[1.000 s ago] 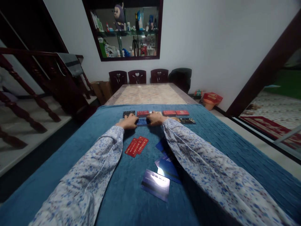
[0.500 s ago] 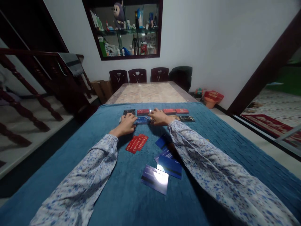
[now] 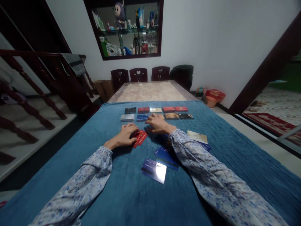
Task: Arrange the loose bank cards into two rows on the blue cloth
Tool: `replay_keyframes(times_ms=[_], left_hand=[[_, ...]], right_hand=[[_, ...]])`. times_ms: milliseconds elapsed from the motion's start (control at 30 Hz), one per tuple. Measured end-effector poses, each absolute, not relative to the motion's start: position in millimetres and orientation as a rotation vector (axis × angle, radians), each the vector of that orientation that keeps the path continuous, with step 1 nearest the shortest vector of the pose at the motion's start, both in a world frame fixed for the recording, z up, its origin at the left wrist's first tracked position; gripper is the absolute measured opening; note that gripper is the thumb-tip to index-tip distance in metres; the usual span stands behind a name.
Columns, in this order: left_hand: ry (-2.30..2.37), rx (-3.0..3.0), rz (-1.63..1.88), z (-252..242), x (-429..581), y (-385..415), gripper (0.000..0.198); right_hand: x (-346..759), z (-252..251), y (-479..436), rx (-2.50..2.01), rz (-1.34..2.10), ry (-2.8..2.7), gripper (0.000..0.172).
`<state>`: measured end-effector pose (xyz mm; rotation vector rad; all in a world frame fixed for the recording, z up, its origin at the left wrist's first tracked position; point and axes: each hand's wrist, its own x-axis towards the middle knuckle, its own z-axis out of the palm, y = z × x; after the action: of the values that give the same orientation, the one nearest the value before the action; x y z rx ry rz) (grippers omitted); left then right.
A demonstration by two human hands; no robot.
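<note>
Two overlapping red cards [image 3: 142, 135] lie on the blue cloth, partly covered by my left hand [image 3: 125, 135]. Its thumb and fingers are apart at the cards' left edge, and it grips nothing that I can see. Farther up, my right hand [image 3: 160, 124] hovers with spread fingers at the near row of card stacks, beside the blue stack [image 3: 142, 117]. It hides most of a stack behind it. Loose blue cards [image 3: 167, 158] lie partly under my right forearm. A shiny purple card [image 3: 154, 170] rests nearest to me.
Two rows of card stacks include a silver one [image 3: 127, 117], a black one [image 3: 130, 110] and a gold one [image 3: 171, 116]. Right of my forearm lies a pale gold card [image 3: 197, 137]. Beyond the cloth [image 3: 113, 185] is the bare stone tabletop [image 3: 152, 91], with chairs [image 3: 138, 74] behind.
My left hand has come back from the near row to the red cards, uncovering the silver stack. My right hand has shifted slightly toward me, uncovering the stack behind it.
</note>
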<state>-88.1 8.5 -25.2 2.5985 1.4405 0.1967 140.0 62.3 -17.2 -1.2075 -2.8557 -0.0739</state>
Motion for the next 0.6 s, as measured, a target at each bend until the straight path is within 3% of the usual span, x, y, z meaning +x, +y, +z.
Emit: replay_keyframes(times_ms=[233, 600], left_hand=[[1.401, 2.51, 0.018, -25, -101, 0, 0.064], [1.566, 2.573, -0.024, -27, -115, -8, 0.067]], right_hand=[[122, -19, 34, -1.077, -0.104, -2.924, 0.036], [106, -25, 17, -1.002, -0.081, -2.941, 0.042]])
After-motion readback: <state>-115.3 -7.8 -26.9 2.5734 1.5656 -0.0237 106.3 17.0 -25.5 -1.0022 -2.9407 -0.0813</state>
